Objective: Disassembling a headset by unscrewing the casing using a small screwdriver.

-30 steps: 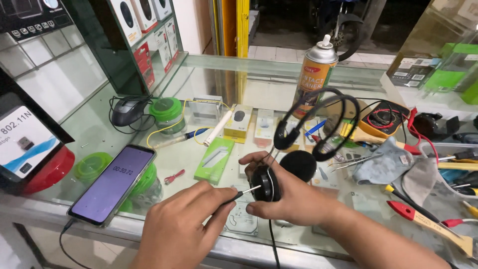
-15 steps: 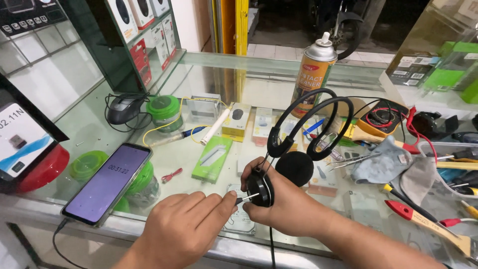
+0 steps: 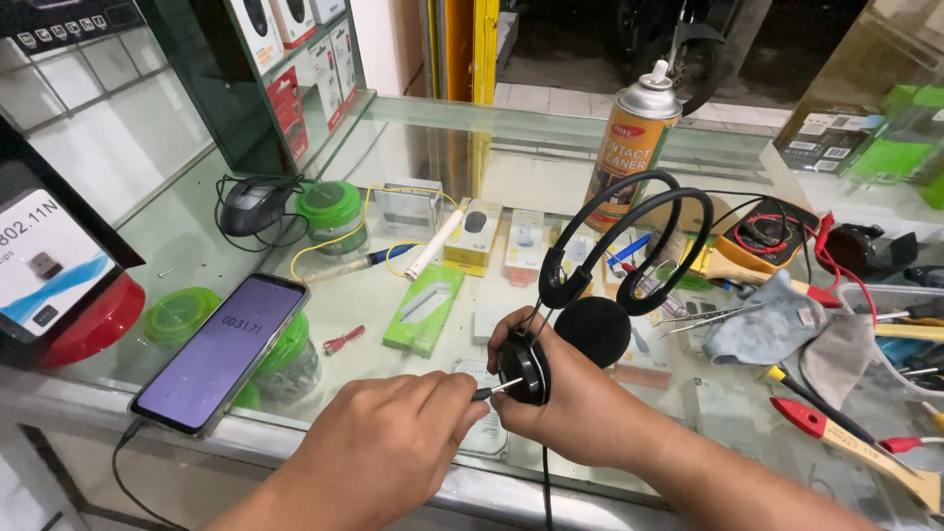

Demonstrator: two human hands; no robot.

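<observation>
Hands share the work: your right hand (image 3: pixel 580 403) grips the black round plastic headphone earcup (image 3: pixel 523 366) steady so your left hand (image 3: pixel 393 447) can pinch the thin metal-tipped screwdriver (image 3: pixel 495 390) squarely against it.

Person: left hand (image 3: pixel 379 442) and right hand (image 3: pixel 575 398) bare; forearms uncovered, no sleeves, rings or watch visible.

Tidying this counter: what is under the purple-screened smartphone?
The black smartphone rests tilted on a clear round tub with a green lid; a second green lid peeks out at its lower edge. Whatever else lies beneath is covered.
</observation>
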